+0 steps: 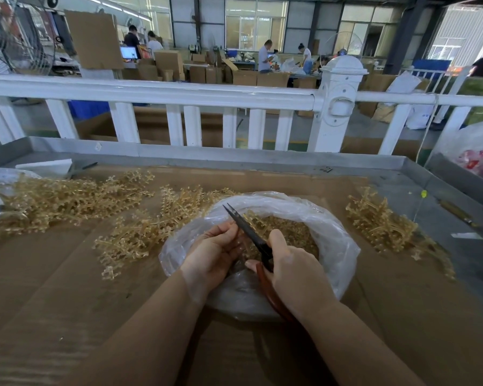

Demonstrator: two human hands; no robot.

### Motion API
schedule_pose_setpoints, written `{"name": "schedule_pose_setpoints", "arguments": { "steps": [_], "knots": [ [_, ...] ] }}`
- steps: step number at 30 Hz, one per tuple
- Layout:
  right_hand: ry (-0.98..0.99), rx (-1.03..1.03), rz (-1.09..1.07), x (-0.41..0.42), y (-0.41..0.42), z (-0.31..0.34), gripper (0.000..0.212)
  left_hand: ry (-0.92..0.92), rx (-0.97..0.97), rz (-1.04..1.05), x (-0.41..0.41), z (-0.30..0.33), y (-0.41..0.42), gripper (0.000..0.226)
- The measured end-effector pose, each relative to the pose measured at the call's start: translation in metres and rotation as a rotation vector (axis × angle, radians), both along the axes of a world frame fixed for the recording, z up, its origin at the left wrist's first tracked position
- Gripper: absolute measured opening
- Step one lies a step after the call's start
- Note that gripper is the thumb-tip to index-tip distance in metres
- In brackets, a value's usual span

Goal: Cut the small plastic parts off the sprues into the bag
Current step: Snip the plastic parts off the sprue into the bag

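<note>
The fingers point(229, 232) of the left hand point(211, 256) are curling around a small piece of pale sprue point(244, 245), pinching it just over the mouth of the bag; the piece is mostly hidden behind the hand and the blades. The right hand point(296, 270) is gripping the scissors point(248, 232), its thumb and fingers wrapping the reddish-brown handles, while the dark blades are pointing up and to the left, nearly closed, crossing right beside the left fingertips. Both hands are hovering above the clear plastic bag point(332, 227), which is sitting open on the cardboard-covered table point(67, 288) and holding a heap of small amber cut parts point(290, 229). To the left of the bag, a loose spread of amber sprues point(67, 201) is lying across the cardboard, some touching the bag's edge. To the right, well apart from the bag, a smaller pile of sprues point(382, 221) is resting. Beyond the table's metal rim, a white fence point(179, 93) is running across the view.
</note>
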State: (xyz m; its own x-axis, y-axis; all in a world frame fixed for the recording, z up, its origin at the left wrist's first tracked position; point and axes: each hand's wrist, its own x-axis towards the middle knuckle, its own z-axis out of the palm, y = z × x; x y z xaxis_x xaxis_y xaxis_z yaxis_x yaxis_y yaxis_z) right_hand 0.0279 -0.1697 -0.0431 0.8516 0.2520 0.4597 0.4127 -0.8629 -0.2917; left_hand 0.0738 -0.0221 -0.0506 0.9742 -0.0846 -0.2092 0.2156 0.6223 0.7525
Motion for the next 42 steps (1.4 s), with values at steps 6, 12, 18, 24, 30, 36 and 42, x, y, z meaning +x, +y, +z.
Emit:
{"name": "schedule_pose_setpoints", "arguments": {
  "steps": [6,12,18,24,30,36,42],
  "knots": [
    [0.01,-0.006,-0.008,0.0,0.0,0.001,0.04,0.001,0.027,-0.001,-0.002,0.002,-0.002,0.017],
    [0.03,-0.019,-0.024,0.0,0.0,0.002,0.041,-0.013,0.032,-0.008,-0.002,0.003,-0.002,0.018],
    [0.076,-0.013,-0.03,-0.001,-0.001,0.005,0.038,-0.015,0.021,-0.007,-0.003,0.003,-0.002,0.021],
    [0.097,0.052,-0.036,-0.002,-0.001,0.006,0.039,-0.021,0.046,-0.014,-0.006,0.007,-0.005,0.025],
    [0.141,0.017,-0.038,-0.001,-0.001,0.01,0.041,-0.008,0.041,-0.031,-0.008,0.009,-0.004,0.023],
    [0.137,0.024,-0.043,-0.001,-0.002,0.011,0.041,-0.016,0.051,-0.024,-0.008,0.01,-0.005,0.023],
    [0.093,0.251,-0.035,-0.002,-0.008,0.012,0.036,-0.024,0.03,-0.005,-0.007,0.007,-0.005,0.018]
  ]
}}
